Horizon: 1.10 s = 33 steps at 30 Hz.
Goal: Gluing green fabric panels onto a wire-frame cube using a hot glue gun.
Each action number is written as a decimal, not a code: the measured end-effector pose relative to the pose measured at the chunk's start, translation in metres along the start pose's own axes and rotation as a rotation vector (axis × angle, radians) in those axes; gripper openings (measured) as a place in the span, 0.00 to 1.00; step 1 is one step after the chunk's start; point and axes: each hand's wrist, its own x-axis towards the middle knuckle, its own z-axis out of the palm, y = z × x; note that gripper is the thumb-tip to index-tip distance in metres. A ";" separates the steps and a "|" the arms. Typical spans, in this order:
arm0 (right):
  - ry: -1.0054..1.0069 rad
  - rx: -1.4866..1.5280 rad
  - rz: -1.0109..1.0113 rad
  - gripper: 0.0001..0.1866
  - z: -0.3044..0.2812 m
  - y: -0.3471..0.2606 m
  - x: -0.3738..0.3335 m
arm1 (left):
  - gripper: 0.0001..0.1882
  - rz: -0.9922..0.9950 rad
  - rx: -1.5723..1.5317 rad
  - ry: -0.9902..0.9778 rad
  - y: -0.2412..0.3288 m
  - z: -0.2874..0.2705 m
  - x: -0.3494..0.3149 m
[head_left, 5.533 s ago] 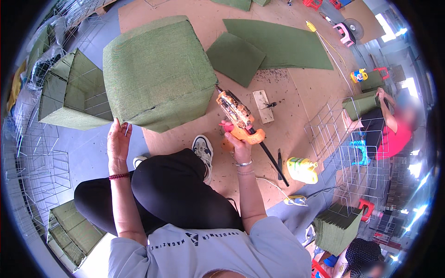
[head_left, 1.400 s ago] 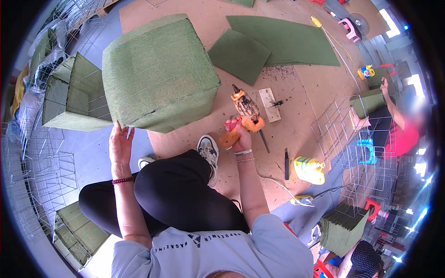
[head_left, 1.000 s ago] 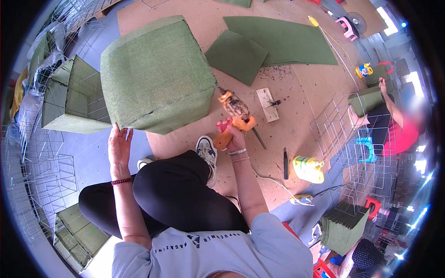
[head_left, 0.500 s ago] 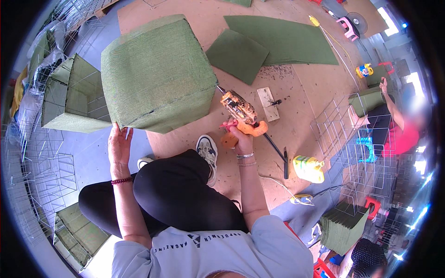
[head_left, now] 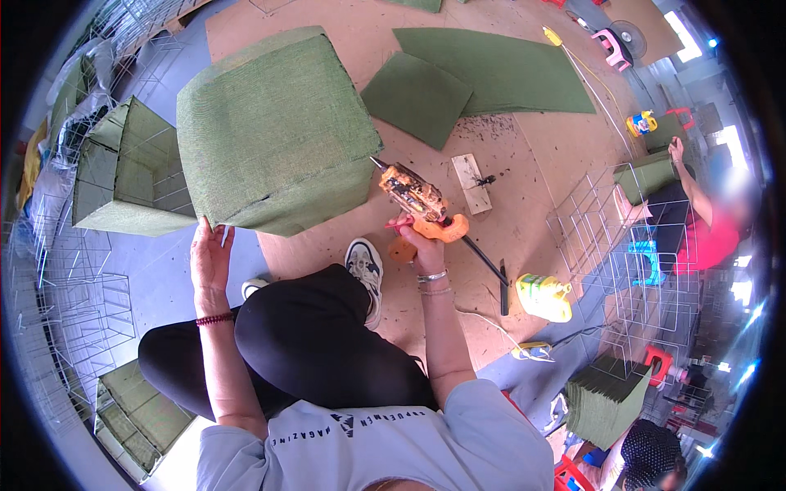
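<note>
A large box covered in green woven fabric (head_left: 262, 123) stands in front of me, with a small dark slit on its near face. My left hand (head_left: 212, 255) pinches the lower near-left edge of that cover between thumb and fingers. In my right hand (head_left: 422, 245) is a glue gun (head_left: 413, 192) with an orange handle and a stained, darkened barrel. Its metal nozzle points up and left, close to the box's right-hand edge. A dark glue stick (head_left: 485, 260) runs out of the gun's back end.
Flat green panels (head_left: 491, 69) lie beyond the box on brown board. A small pale board (head_left: 472, 184) with dark residue and a yellow bottle (head_left: 544, 298) are on the right. Wire frames (head_left: 626, 237) stand near a seated co-worker (head_left: 708, 237). An open green-lined box (head_left: 147, 164) sits left.
The glue gun in my right hand has shifted slightly left and down, its nozzle coming off the box's right corner. My left hand keeps its place on the edge.
</note>
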 end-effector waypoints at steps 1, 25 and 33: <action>0.005 0.024 -0.003 0.10 0.001 0.003 0.002 | 0.08 0.002 0.006 0.013 0.001 0.002 -0.001; 0.051 -0.108 -0.086 0.11 -0.007 -0.004 0.002 | 0.07 0.010 -0.003 0.000 0.002 0.002 -0.002; 0.019 -0.112 -0.057 0.09 -0.005 -0.005 0.001 | 0.07 0.003 -0.009 -0.009 0.000 0.000 0.000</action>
